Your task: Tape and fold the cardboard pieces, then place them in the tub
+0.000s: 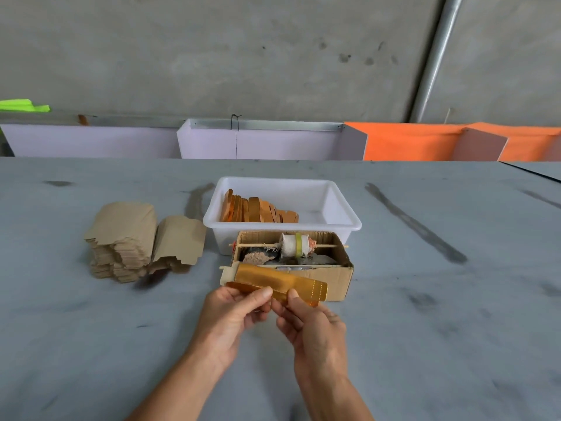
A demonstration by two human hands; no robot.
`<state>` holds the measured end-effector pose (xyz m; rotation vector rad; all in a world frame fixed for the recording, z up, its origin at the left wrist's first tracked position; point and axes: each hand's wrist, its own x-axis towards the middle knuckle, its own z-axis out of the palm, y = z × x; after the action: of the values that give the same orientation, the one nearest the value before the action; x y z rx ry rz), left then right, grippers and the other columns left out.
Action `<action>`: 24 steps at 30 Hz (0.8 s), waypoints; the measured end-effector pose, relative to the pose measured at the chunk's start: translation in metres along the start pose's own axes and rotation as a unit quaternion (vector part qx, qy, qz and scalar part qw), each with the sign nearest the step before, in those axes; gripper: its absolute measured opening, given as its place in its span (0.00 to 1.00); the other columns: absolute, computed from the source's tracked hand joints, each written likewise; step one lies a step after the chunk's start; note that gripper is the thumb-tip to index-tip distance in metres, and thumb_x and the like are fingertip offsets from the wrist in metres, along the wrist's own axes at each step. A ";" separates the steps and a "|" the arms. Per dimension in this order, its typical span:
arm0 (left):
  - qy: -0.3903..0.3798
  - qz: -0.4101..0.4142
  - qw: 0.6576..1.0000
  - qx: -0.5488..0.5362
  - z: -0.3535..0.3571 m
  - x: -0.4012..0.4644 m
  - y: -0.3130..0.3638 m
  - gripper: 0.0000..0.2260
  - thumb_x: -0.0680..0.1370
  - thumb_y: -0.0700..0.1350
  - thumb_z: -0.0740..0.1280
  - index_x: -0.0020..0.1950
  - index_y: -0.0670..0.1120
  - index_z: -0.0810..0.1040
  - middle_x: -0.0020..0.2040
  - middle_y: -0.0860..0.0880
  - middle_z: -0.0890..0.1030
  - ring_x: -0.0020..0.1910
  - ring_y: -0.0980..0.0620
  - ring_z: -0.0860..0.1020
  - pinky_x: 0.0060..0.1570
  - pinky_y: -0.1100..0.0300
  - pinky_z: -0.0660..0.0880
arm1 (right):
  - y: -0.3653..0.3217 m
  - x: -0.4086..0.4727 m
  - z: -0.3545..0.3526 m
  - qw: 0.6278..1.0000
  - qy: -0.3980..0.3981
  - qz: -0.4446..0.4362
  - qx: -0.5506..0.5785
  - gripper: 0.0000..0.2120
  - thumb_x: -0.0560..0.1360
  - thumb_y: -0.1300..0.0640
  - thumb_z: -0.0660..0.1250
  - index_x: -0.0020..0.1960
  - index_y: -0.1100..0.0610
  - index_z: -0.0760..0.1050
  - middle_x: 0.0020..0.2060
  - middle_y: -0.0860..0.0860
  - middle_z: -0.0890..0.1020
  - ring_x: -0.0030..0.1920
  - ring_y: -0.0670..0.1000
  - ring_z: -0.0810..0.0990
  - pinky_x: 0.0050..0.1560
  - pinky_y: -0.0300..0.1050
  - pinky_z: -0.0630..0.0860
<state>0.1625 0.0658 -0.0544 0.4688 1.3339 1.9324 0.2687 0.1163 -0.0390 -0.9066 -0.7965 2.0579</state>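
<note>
A grey, scuffed surface (pixel 425 299) fills the lower half of the view, with a concrete wall (pixel 243 56) behind it and lilac and orange panels (pixel 409 141) standing along its far edge.

A white plastic tub (pixel 343 220) sits just past the middle of the surface, at 12 o'clock from the hands. Inside it, a row of folded orange-gold cardboard pieces (pixel 258 209) leans on edge along its left half.

At 10 o'clock from the hands, well to the left of the tub, lies a stack of flat brown cardboard pieces (pixel 127 238), the top sheets curling upward.

Touching the tub's near wall is an open brown cardboard box (pixel 341 278). A thin wooden stick (pixel 258 245) runs across its top and carries a white tape roll (pixel 296 245); crumpled scraps lie beneath it.

Both hands meet in front of that box, holding one gold cardboard piece (pixel 300 288) in the air just above the box's near edge. The left hand (pixel 233 314) pinches the piece's lower edge between thumb and curled fingers (pixel 264 294). The right hand (pixel 312 329) pinches the same edge just beside it, thumb on top. The piece runs from 9 to 3 o'clock, and a dashed line marks its right end.
</note>
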 end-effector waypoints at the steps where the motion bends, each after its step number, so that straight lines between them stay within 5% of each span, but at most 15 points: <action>1: -0.002 0.002 1.000 -0.003 0.002 0.004 0.002 0.03 0.60 0.38 0.73 0.32 0.40 0.82 0.31 0.42 0.81 0.28 0.51 0.79 0.28 0.63 0.76 | -0.003 0.001 0.001 1.000 -0.004 -0.001 -0.006 0.04 0.75 0.67 0.67 0.43 0.63 0.80 0.36 0.59 0.85 0.35 0.52 0.84 0.31 0.39 0.77; 6: 0.012 0.067 0.998 0.000 0.007 0.016 0.007 0.08 0.63 0.39 0.72 0.40 0.38 0.80 0.34 0.41 0.82 0.31 0.48 0.80 0.31 0.60 0.78 | -0.019 0.008 0.008 0.996 -0.038 -0.006 -0.086 0.08 0.78 0.61 0.63 0.45 0.62 0.79 0.37 0.57 0.85 0.34 0.50 0.84 0.31 0.40 0.76; 9: 0.035 0.101 0.994 -0.019 0.005 0.020 0.006 0.07 0.66 0.37 0.71 0.43 0.39 0.81 0.35 0.40 0.83 0.31 0.46 0.81 0.31 0.59 0.79 | -0.029 0.017 0.008 0.968 -0.031 -0.070 -0.237 0.11 0.78 0.56 0.64 0.41 0.58 0.81 0.32 0.50 0.85 0.32 0.45 0.82 0.32 0.39 0.75; 13: 0.055 0.133 0.989 -0.037 0.002 0.022 0.005 0.05 0.71 0.33 0.69 0.44 0.39 0.80 0.36 0.41 0.84 0.32 0.45 0.83 0.31 0.59 0.79 | -0.058 0.038 -0.002 0.861 0.054 -0.291 -0.414 0.05 0.72 0.56 0.70 0.39 0.54 0.83 0.30 0.44 0.82 0.33 0.45 0.78 0.37 0.40 0.71; 15: 0.078 0.146 0.985 -0.045 -0.001 0.023 0.006 0.05 0.71 0.32 0.68 0.45 0.40 0.80 0.36 0.42 0.84 0.32 0.46 0.83 0.32 0.60 0.79 | -0.072 0.052 -0.003 0.791 0.060 -0.325 -0.515 0.04 0.71 0.59 0.70 0.41 0.54 0.84 0.31 0.47 0.82 0.34 0.47 0.76 0.35 0.40 0.71; 19: 0.103 0.159 0.980 -0.061 -0.008 0.026 0.009 0.07 0.70 0.34 0.70 0.47 0.39 0.79 0.39 0.42 0.84 0.34 0.46 0.83 0.33 0.60 0.80 | -0.080 0.086 0.003 0.667 0.027 -0.250 -0.701 0.08 0.74 0.57 0.65 0.47 0.56 0.83 0.34 0.48 0.79 0.37 0.49 0.74 0.31 0.34 0.65; 24: 0.116 0.158 0.977 -0.082 -0.014 0.029 0.010 0.08 0.70 0.34 0.70 0.48 0.40 0.80 0.40 0.42 0.85 0.36 0.45 0.84 0.34 0.60 0.80 | -0.079 0.108 0.015 0.596 -0.005 -0.181 -0.782 0.06 0.74 0.56 0.66 0.46 0.59 0.76 0.41 0.53 0.78 0.44 0.52 0.78 0.38 0.41 0.73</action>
<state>0.1307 0.0761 -0.0537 0.4011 1.2875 2.4016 0.2347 0.2430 -0.0074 -1.3079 -2.6140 0.5053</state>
